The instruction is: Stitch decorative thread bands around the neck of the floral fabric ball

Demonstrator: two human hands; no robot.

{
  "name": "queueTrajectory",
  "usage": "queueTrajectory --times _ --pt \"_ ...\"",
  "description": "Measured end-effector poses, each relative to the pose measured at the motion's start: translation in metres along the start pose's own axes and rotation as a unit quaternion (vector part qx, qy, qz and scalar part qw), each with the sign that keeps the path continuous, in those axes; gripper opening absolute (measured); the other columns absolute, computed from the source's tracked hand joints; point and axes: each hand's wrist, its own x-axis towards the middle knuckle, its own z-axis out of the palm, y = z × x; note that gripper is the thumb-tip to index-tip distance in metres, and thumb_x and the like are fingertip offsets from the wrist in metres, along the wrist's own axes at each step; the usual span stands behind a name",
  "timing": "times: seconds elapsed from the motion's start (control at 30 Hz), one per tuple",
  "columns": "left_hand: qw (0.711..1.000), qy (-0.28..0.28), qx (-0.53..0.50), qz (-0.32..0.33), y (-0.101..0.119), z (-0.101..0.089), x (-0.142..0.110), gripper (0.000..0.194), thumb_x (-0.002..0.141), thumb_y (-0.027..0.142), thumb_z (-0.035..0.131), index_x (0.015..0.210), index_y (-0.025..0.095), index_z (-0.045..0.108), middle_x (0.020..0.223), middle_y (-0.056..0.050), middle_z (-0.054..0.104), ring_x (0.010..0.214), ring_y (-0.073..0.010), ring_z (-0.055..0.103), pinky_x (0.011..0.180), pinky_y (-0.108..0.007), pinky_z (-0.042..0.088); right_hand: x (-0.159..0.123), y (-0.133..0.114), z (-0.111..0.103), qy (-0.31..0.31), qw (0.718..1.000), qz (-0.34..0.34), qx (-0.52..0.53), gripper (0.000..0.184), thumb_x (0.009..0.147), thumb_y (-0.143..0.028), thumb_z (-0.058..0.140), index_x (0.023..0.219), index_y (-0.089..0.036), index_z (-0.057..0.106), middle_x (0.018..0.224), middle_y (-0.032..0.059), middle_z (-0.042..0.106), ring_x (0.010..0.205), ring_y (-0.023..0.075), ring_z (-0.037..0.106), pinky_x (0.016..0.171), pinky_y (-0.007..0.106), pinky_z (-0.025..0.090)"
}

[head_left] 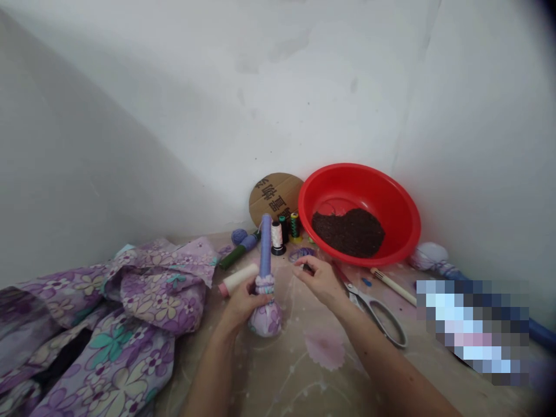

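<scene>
Lilac-wrapped stick with a floral end: gripped it upright in the left hand, with fingers wrapped round the corded neck, over the tablecloth and in front of the white thread spool. Held the right hand apart, near the scissors, with fingers half curled; could not tell if pinching anything.

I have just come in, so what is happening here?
A person's left hand grips a purple-handled object just above its rounded, flowered-cloth end. The right hand is raised apart from it; whether it holds thread, I cannot tell. Scissors lie nearby; a red basin with dark material sits behind.
</scene>
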Motion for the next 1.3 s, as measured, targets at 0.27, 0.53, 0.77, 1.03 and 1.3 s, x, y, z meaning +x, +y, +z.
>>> queueTrajectory --times 0.27,0.53,0.77,1.03,1.3 --pt "0.998 0.015 -0.027 -0.050 -0.005 0.004 -0.001 0.045 0.054 0.028 0.077 0.093 0.013 0.061 0.086 -0.004 0.063 0.076 -0.0162 0.056 0.066 -0.024 0.044 -0.004 0.009 0.016 -0.047 0.998 0.032 -0.006 0.020 0.074 -0.027 0.053 0.068 -0.016 0.069 0.064 0.0016 0.063 0.062 0.0160 0.053 0.058 0.027 0.040" --pt "0.998 0.026 -0.036 -0.037 -0.008 0.009 -0.002 0.041 0.053 0.030 0.077 0.088 0.016 0.060 0.083 -0.004 0.062 0.075 -0.0162 0.056 0.069 -0.026 0.045 -0.010 0.017 0.030 -0.137 0.980 0.115 0.086 0.023 0.062 -0.022 0.064 0.083 -0.016 0.071 0.064 -0.0018 0.061 0.061 0.0137 0.051 0.060 0.026 0.039" --pt "0.999 0.021 -0.025 -0.017 -0.013 0.007 -0.001 0.038 0.056 0.034 0.076 0.086 0.016 0.063 0.080 -0.003 0.064 0.074 -0.0161 0.056 0.070 -0.027 0.045 -0.012 0.017 0.037 -0.107 0.975 0.157 0.114 0.016 0.061 -0.028 0.067 0.054 -0.015 0.060 0.049 -0.0052 0.049 0.051 0.0094 0.042 0.053 0.024 0.034" --pt "0.999 0.027 -0.036 -0.024 -0.011 0.006 -0.002 0.039 0.055 0.040 0.076 0.082 0.014 0.063 0.075 -0.002 0.064 0.071 -0.0165 0.057 0.067 -0.026 0.044 -0.011 0.000 0.006 -0.261 0.925 0.152 0.231 0.022 0.054 -0.033 0.077 0.056 -0.015 0.065 0.052 -0.0029 0.058 0.050 0.0085 0.049 0.055 0.023 0.039" --pt "0.994 0.015 -0.101 -0.046 -0.016 0.005 -0.003 0.041 0.054 0.038 0.080 0.085 0.017 0.064 0.071 -0.001 0.064 0.067 -0.0146 0.059 0.065 -0.025 0.046 -0.017 -0.005 0.007 -0.355 0.901 0.107 0.224 0.022 0.053 -0.037 0.079 0.056 -0.017 0.070 0.053 -0.0029 0.060 0.051 0.0081 0.048 0.053 0.021 0.039"
